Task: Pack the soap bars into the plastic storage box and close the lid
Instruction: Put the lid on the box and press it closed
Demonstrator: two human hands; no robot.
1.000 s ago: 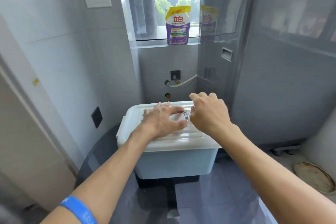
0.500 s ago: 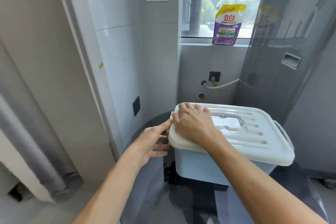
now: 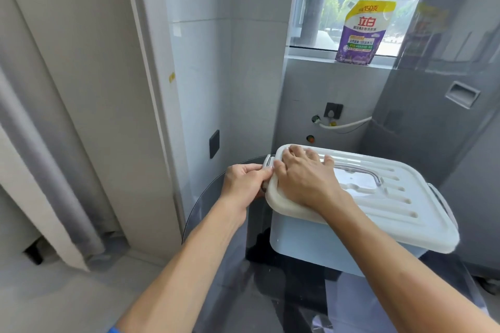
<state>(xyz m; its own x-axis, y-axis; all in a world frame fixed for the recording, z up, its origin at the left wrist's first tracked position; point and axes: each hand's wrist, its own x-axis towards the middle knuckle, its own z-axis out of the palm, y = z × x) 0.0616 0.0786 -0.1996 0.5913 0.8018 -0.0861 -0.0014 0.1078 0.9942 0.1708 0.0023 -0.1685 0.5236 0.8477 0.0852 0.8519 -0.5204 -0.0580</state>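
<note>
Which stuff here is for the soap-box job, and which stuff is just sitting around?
For the job:
- box
- lid
- latch, pinched by the left hand
- right hand, pressing flat on the lid

Just sitting around:
- detergent pouch on the window sill
- washing machine
- hose
- glass table under the box

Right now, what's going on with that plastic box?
A person is closing up a plastic storage box on a dark glass table. The right hand presses flat on the white lid near its left end, while the left hand pinches the side latch there. The lid is already on; any soap inside is hidden.
</note>
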